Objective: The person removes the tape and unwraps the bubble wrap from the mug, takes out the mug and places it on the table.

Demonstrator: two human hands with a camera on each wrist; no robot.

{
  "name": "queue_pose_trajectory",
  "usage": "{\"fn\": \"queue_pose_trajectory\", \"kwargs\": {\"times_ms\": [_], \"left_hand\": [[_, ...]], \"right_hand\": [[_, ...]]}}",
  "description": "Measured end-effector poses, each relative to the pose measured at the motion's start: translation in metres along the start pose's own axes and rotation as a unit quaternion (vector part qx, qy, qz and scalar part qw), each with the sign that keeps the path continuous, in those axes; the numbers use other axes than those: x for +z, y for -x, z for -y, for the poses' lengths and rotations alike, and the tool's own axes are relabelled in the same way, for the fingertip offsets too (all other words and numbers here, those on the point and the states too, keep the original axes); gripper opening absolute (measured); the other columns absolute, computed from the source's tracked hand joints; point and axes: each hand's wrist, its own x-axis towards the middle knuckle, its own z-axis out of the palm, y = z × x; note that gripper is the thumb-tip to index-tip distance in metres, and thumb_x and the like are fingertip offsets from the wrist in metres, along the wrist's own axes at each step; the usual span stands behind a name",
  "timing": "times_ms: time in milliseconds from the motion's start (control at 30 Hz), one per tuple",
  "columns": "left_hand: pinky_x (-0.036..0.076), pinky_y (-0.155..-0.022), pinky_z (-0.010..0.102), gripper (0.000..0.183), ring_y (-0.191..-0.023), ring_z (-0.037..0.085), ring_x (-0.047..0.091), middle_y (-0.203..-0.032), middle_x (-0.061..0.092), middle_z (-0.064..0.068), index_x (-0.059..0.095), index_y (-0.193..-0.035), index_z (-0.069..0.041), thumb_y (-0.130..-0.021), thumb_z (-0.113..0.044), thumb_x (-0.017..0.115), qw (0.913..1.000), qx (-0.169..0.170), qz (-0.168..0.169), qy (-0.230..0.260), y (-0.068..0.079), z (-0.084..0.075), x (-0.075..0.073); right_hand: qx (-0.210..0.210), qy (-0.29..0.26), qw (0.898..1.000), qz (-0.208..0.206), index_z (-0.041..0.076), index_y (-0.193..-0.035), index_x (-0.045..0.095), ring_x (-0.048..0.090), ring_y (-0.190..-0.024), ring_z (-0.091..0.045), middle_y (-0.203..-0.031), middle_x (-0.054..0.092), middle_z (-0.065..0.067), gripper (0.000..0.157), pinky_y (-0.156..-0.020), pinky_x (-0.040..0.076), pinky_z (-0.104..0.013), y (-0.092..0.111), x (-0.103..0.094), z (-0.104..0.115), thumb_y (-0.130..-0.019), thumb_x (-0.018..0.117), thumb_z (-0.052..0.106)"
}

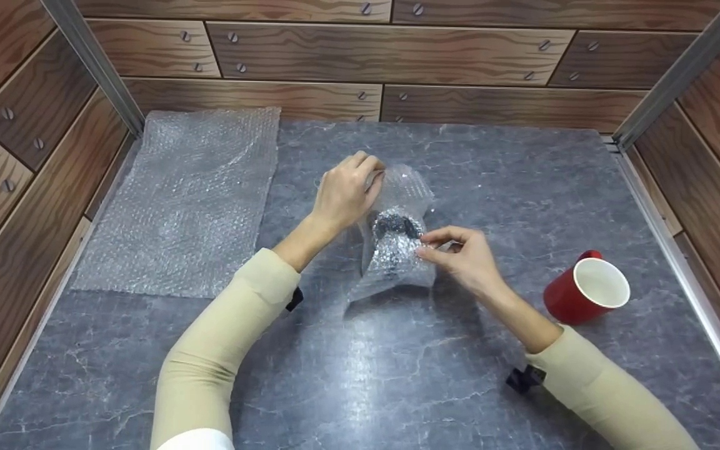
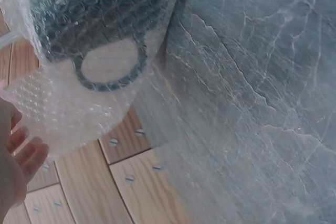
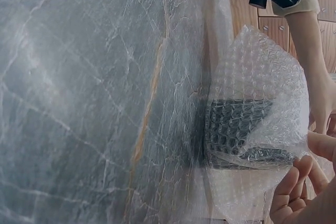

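Note:
A dark mug (image 2: 100,9) with a ring-shaped handle (image 2: 113,85) lies inside bubble wrap (image 1: 391,262) at the middle of the table. My left hand (image 1: 347,187) is at the far left side of this wrap, thumb and index finger pinching its edge. In the left wrist view, the other fingers (image 2: 31,156) of that hand are loosely bent. On the near right side, my right hand (image 1: 460,256) pinches a wrap edge between thumb and fingertips. A fold of wrap (image 3: 273,124) crosses part of the mug in the right wrist view.
A flat sheet of bubble wrap (image 1: 179,206) covers the table's left side. To the right stands a red mug (image 1: 569,297) with a white inside. Wood-patterned walls (image 1: 391,53) and metal rails (image 1: 685,269) border the grey marbled table (image 1: 360,375).

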Motion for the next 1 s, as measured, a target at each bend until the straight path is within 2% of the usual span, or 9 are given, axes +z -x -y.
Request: {"fn": "queue_pose_trajectory", "kwargs": {"times_ms": [200, 467, 600, 767, 1000], "left_hand": [[0.065, -0.073, 0.034, 0.010, -0.086, 0.026, 0.073, -0.101, 0.074, 0.010, 0.074, -0.105, -0.004, -0.099, -0.006, 0.066, 0.9999, -0.014, -0.005, 0.007, -0.003, 0.011, 0.007], [0.063, -0.086, 0.038, 0.015, -0.097, 0.029, 0.072, -0.108, 0.072, 0.013, 0.072, -0.112, -0.002, -0.099, -0.005, 0.066, 0.9995, -0.016, 0.007, 0.026, -0.007, 0.025, 0.015], [0.061, -0.092, 0.041, 0.018, -0.101, 0.031, 0.072, -0.110, 0.072, 0.014, 0.072, -0.116, -0.002, -0.099, -0.008, 0.067, 0.9993, -0.017, 0.010, 0.032, -0.009, 0.031, 0.018], [0.059, -0.094, 0.044, 0.024, -0.105, 0.032, 0.071, -0.112, 0.073, 0.015, 0.072, -0.121, -0.002, -0.101, -0.015, 0.068, 0.9988, -0.028, 0.018, 0.035, -0.010, 0.038, 0.022], [0.059, -0.090, 0.044, 0.032, -0.107, 0.032, 0.071, -0.116, 0.074, 0.013, 0.072, -0.126, -0.004, -0.104, -0.027, 0.065, 0.9963, -0.069, 0.047, 0.017, -0.013, 0.045, 0.025]], "right_hand": [[-0.002, 0.003, 1.000, -0.003, -0.001, -0.108, 0.078, 0.059, -0.069, -0.009, -0.089, 0.072, 0.010, 0.031, -0.060, 0.050, -0.016, 0.000, 0.000, -0.001, -0.082, 0.089, 0.012], [-0.006, 0.007, 1.000, -0.008, 0.001, -0.106, 0.079, 0.056, -0.063, -0.004, -0.087, 0.073, 0.014, 0.028, -0.059, 0.048, -0.016, -0.001, 0.000, -0.003, -0.082, 0.089, 0.013], [-0.006, 0.004, 1.000, -0.006, 0.000, -0.107, 0.079, 0.056, -0.063, -0.003, -0.088, 0.073, 0.012, 0.030, -0.058, 0.048, -0.016, 0.000, 0.000, -0.002, -0.083, 0.089, 0.013], [-0.003, 0.000, 1.000, -0.005, -0.001, -0.107, 0.078, 0.055, -0.063, -0.003, -0.088, 0.073, 0.010, 0.031, -0.058, 0.048, -0.015, 0.000, 0.001, -0.001, -0.082, 0.090, 0.013], [-0.004, -0.002, 1.000, -0.004, -0.002, -0.108, 0.078, 0.056, -0.065, -0.005, -0.089, 0.073, 0.010, 0.032, -0.059, 0.048, -0.016, -0.001, 0.001, -0.001, -0.083, 0.089, 0.013]]}}
